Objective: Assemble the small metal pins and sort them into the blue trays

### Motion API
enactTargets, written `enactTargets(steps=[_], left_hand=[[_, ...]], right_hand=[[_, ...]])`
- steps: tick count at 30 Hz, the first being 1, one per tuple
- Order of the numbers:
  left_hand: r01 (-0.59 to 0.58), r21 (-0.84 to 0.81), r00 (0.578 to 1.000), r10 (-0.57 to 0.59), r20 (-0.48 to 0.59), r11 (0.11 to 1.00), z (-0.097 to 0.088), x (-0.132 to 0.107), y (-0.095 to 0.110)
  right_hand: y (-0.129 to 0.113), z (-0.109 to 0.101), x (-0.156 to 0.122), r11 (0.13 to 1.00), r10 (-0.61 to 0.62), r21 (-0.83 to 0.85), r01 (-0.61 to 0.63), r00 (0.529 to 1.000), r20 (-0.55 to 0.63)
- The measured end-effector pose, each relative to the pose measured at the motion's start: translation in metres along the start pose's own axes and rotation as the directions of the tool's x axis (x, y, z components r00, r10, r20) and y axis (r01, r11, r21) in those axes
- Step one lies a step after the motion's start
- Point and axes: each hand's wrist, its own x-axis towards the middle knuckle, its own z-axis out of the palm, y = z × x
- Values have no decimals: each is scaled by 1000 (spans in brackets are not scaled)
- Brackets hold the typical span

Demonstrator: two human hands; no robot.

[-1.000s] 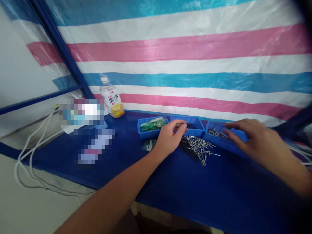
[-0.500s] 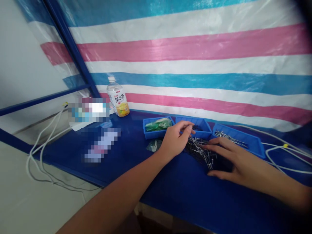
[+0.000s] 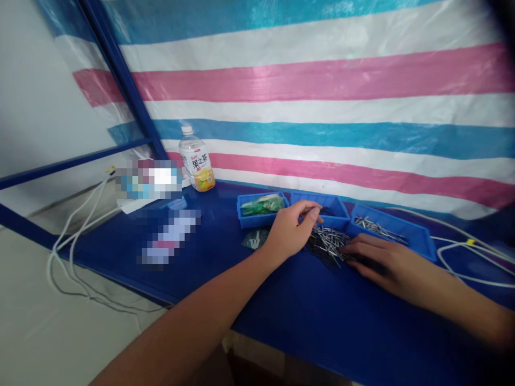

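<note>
- The left hand hangs over the front rim of the middle blue bin, its fingers curled into a pinch; whether they grip anything is too small to tell.
- The right hand lies open and flat-fingered at the right edge of the loose pile of metal rivets, its fingertips just touching it.
- The pile sits on the blue surface just in front of the middle bin, between the hands. Its rivets lie flat, long axes crossing every way.
- The right blue bin holds rivets lying roughly along its length.
- The left blue bin holds a green packet.
</note>
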Motion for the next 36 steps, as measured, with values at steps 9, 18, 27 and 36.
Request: enactTargets(steps=[9,18,27,36], left_hand=[[0,24,1000,0,18,1000,2,-1,0],[-74,164,992,56,111,984,3,-4,5],[-293,318,926,185,329,901,12,-13,1],[-121,54,976,109,187,991,11,-7,6]], right_hand=[[-6,8,4,995,-11,-96,-1,993,-119],[-9,8,5,988,138,-33,-151,958,-253],[-33,-3,12,990,100,-38,-138,855,-509],[-40,11,15,1000,15,5,-14,884,-468]])
